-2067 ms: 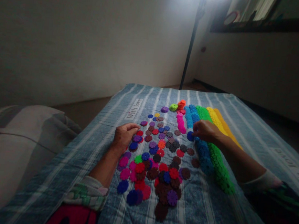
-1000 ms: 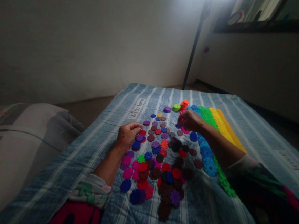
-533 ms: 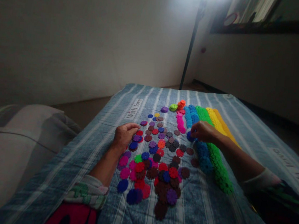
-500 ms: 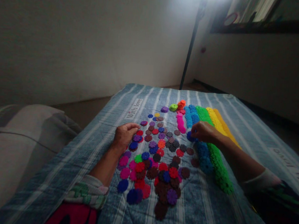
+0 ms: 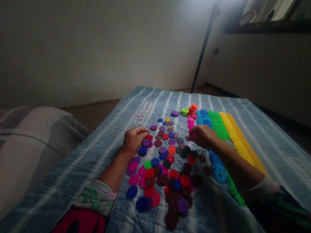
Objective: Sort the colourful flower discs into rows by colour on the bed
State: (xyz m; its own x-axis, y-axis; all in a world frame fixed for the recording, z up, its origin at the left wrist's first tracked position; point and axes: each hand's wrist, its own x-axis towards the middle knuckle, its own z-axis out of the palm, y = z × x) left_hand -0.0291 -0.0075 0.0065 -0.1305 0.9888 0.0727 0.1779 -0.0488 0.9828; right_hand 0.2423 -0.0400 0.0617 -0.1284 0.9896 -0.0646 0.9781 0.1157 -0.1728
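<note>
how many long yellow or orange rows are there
2: the yellow row, just right of the green row, and the orange row, right of that. The right forearm may hide more.

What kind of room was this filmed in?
Probably a room in a home: a blue-and-white striped cloth printed "With love", a pale checked fabric cover beside it, and a plain grey wall.
</note>
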